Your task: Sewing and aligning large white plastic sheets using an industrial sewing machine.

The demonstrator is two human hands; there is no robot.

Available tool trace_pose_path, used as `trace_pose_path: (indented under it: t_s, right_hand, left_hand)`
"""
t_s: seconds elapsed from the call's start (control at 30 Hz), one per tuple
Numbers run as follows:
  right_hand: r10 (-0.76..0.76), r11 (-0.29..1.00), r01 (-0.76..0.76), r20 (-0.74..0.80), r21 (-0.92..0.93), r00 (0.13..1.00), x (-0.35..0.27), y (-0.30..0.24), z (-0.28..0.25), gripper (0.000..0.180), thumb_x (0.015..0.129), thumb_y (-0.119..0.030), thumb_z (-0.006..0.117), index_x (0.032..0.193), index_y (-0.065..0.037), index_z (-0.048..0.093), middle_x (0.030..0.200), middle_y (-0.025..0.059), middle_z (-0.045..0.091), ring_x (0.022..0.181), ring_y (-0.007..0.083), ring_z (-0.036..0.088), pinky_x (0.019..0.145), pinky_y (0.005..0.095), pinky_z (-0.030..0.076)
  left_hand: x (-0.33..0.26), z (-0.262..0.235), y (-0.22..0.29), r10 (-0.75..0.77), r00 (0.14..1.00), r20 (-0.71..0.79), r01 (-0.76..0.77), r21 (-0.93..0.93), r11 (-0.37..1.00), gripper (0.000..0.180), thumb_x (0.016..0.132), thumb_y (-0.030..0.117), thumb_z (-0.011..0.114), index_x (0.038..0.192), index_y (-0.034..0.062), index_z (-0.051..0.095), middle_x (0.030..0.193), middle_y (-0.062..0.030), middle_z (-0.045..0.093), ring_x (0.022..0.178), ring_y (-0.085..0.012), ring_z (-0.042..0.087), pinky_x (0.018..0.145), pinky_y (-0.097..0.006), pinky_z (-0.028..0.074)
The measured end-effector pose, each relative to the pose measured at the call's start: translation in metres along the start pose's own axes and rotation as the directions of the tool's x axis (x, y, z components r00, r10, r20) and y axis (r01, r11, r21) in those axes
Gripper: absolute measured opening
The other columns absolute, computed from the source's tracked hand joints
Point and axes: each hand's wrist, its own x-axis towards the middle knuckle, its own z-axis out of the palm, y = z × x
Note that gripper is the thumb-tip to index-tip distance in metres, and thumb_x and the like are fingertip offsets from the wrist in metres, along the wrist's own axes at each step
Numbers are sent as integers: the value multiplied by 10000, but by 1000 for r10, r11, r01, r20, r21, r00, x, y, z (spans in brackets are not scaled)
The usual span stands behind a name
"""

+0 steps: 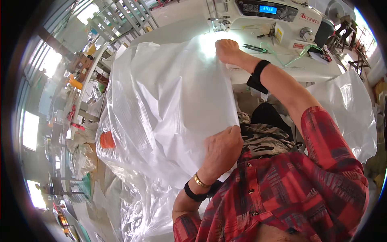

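A large white plastic sheet [177, 92] spreads over the table and hangs toward me, shiny and wrinkled. Close to my body, my left hand [223, 147] is closed on the sheet's right edge. Farther up that same edge, my right hand [227, 50] is closed on the sheet too, under the bright lamp of a sewing machine [278, 22]. The machine's needle area [221, 24] stands just beyond my right hand. Between my two hands the edge runs fairly straight. My fingertips are partly hidden by the hands themselves.
Dark thread snips [254, 48] and green string [288, 60] lie on the machine bed to the right. More white sheeting [348, 113] hangs at the far right. Metal racks [121, 20] stand at the back left, and clear crinkled plastic [149, 209] lies below the sheet.
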Motion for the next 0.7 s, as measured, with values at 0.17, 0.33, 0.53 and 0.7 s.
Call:
trace_pose_path:
  t_s: [0.17,0.33,0.53,0.7]
  right_hand:
    - [-17,975,37,94,-221,995,23,-3,5,173,737,-13,643,889,-29,724,935,181,707,912,303,700,735,380,563]
    - [-27,930,92,183,-356,983,27,-8,4,178,762,-54,657,922,-48,735,972,158,713,927,293,698,727,383,568]
    - [-7,978,29,109,-207,994,-5,-2,8,111,738,-7,616,818,6,691,922,207,699,891,342,694,750,420,553]
    - [-56,982,64,52,-177,997,-47,-8,7,176,747,-22,604,918,8,627,887,191,689,886,351,683,733,434,548]
  left_hand:
    - [11,-3,6,58,998,-16,-58,-5,998,131,825,65,593,740,54,494,649,-95,545,597,-318,573,521,-412,417]
    - [29,13,15,161,987,11,-161,-14,987,81,818,64,568,755,45,522,684,-122,595,630,-338,605,552,-446,438]
    - [7,29,-1,101,989,107,-94,-76,993,70,840,77,538,793,27,526,710,-144,611,662,-369,611,591,-477,441]
    - [-5,38,-13,60,990,131,-51,-72,996,67,848,80,529,804,30,521,724,-139,604,686,-376,611,600,-475,440]
